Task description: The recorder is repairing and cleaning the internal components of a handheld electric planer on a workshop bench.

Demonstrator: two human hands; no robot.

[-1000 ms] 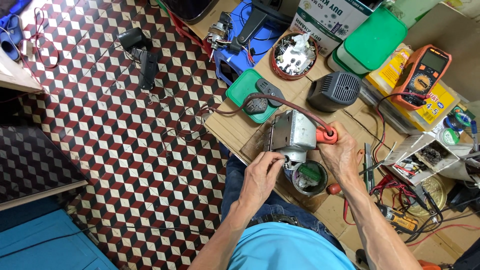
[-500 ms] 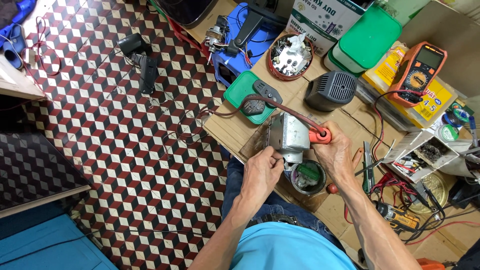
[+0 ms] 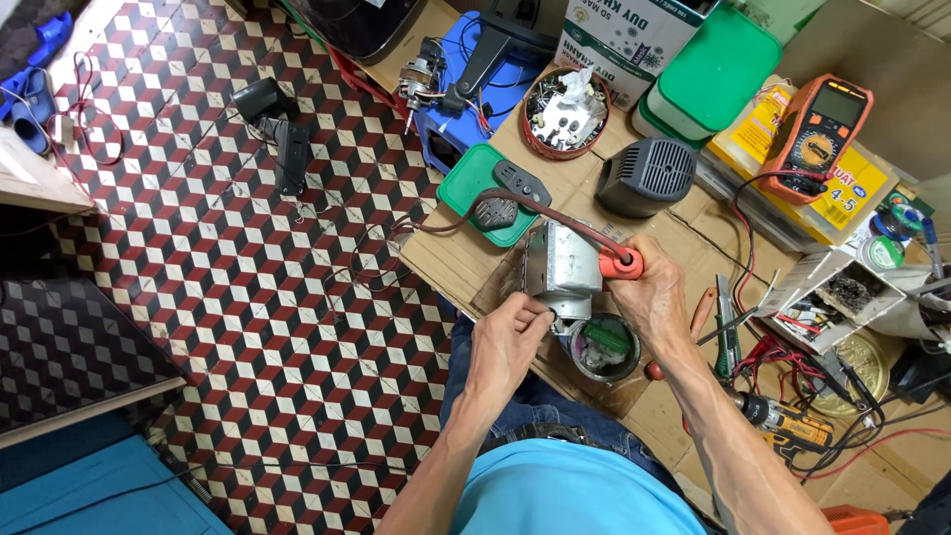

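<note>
Even, soft daylight fills the room, bright enough that colours read true. Shadows are faint: a thin one under the hands [image 3: 584, 317] and along the table's [image 3: 466, 263] near edge. The metal box [image 3: 563, 263] catches a mild sheen, no harsh glare. Focus is sharp throughout. The tiled floor [image 3: 228, 277] bows towards the edges from the wide lens.

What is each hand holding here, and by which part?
Right hand grips the orange-handled tool by its handle; left hand steadies the grey metal box at its lower edge.
</note>
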